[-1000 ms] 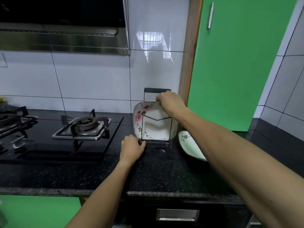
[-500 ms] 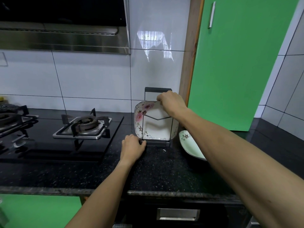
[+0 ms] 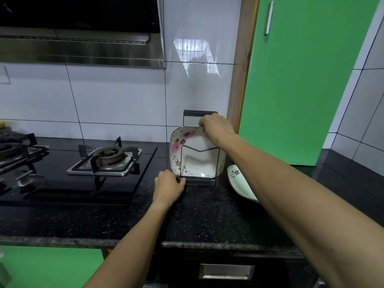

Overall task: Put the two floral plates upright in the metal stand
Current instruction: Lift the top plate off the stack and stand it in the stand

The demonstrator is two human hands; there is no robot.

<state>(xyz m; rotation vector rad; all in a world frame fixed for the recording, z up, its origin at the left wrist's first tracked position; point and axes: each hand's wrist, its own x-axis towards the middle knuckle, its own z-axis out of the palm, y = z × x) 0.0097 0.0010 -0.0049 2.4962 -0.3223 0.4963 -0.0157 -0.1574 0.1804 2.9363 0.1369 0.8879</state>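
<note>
A square white plate with pink flowers (image 3: 195, 161) stands upright in the black metal stand (image 3: 199, 181) at the back of the dark counter. My right hand (image 3: 216, 127) pinches the plate's top right edge. At the stand's front left corner my left hand (image 3: 168, 187) grips the base. A second floral plate (image 3: 239, 181), pale green-white, lies flat on the counter just right of the stand, partly hidden by my right forearm.
A black glass gas hob (image 3: 108, 161) with burners lies left of the stand. White wall tiles rise close behind. A green cabinet door (image 3: 301, 80) stands at the right. The speckled counter (image 3: 207, 215) reaches toward me, with a drawer handle (image 3: 226, 271) below its edge.
Almost nothing differs: both hands keep their holds on the plate and the stand, and the plate stays upright in the same slot.
</note>
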